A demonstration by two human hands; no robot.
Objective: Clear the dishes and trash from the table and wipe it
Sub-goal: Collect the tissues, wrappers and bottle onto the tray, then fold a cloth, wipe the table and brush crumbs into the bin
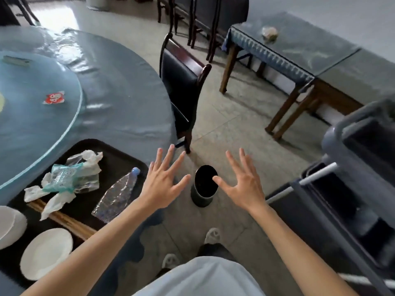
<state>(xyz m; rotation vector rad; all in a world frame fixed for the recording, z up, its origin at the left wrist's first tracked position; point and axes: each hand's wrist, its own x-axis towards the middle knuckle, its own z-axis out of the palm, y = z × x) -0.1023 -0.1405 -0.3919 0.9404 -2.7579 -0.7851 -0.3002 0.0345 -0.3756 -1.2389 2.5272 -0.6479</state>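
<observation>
Left hand (pixel 163 180): fingers spread wide, empty, held over the floor just past the right corner of the tray.
Right hand (pixel 243 182): fingers spread wide, empty, apart from the left, with the bin showing in the gap between them.
Bin (pixel 204 185): dark cylinder, mouth open, upright on the floor below the hands.
Tray (pixel 119 155): black, at the near edge of the round table (pixel 119 99). It carries a flattened plastic bottle (pixel 116 194), crumpled wrappers and tissue (pixel 68 178), chopsticks (pixel 64 218) and two white plates (pixel 46 253).
Glass turntable (pixel 38 124): holds a small red packet (pixel 53 97).
Chair (pixel 181 88): dark, pushed against the table rim on its right.
Cart (pixel 352 189): grey, at the person's right.
Open floor: runs from bin to side table (pixel 299 50), between chair and cart.
</observation>
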